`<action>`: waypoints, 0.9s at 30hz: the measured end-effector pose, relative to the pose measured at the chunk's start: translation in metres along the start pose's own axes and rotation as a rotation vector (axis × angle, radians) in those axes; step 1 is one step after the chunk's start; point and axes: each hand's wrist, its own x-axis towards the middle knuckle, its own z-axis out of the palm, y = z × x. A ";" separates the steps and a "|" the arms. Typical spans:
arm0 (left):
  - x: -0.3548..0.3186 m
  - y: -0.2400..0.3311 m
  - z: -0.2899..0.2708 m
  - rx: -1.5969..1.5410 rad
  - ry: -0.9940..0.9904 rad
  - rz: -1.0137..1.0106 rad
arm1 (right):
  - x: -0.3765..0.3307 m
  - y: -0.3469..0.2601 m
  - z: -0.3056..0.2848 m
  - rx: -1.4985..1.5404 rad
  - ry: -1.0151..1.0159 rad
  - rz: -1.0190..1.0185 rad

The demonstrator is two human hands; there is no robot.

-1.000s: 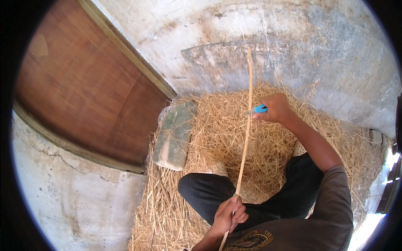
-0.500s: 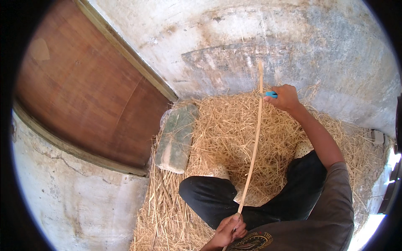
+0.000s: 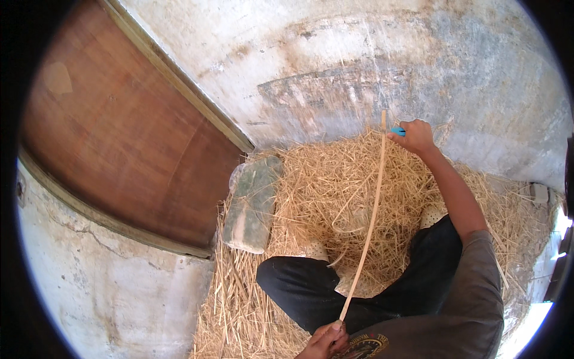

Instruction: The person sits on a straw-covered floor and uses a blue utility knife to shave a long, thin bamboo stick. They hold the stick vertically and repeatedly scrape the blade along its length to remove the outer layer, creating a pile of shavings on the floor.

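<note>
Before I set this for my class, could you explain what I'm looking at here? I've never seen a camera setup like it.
There is no machine here: these are a person's bare hands. The view looks down from a wide fisheye camera on the person's head, so straight edges curve.

The left hand grips the lower part of a long, thin, pale wood-like strip. The right hand holds a small blue tool beside the strip's far end; the fingers hide most of it, and whether it touches is too small to tell.

Loose yellow straw covers the ground. On it lies an oblong grey-green block, near a brown wooden panel.
</note>
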 end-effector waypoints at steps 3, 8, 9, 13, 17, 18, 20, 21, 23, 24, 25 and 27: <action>0.009 -0.003 -0.015 -0.015 -0.163 0.038 | 0.007 0.004 0.009 0.049 -0.144 0.267; -0.024 -0.036 -0.026 -0.033 0.499 -0.219 | -0.009 0.101 0.023 0.144 -0.148 0.744; -0.011 -0.047 -0.041 -0.058 0.418 -0.142 | -0.010 0.109 0.024 0.148 -0.096 0.726; 0.010 0.004 -0.030 -0.008 0.012 0.153 | -0.014 0.077 0.016 0.258 -0.080 0.601; 0.037 0.032 -0.026 -0.005 -0.035 0.322 | -0.020 0.018 -0.009 0.309 -0.113 0.458; 0.039 0.043 -0.022 0.011 -0.046 0.343 | -0.021 0.004 -0.013 0.343 -0.139 0.382; 0.045 0.058 -0.018 0.031 -0.068 0.376 | -0.029 -0.025 -0.026 0.399 -0.188 0.242; 0.048 0.061 -0.018 0.031 -0.065 0.394 | -0.035 -0.047 -0.032 0.405 -0.209 0.197; 0.053 0.067 -0.013 0.026 -0.075 0.430 | -0.054 -0.085 -0.036 0.456 -0.234 0.020; 0.055 0.070 -0.010 0.026 -0.082 0.436 | -0.067 -0.101 -0.034 0.502 -0.239 -0.112; 0.058 0.072 -0.009 0.025 -0.092 0.442 | -0.084 -0.120 -0.037 0.491 -0.230 -0.222; 0.061 0.075 -0.005 0.026 -0.107 0.449 | -0.117 -0.157 -0.053 0.504 -0.272 -0.418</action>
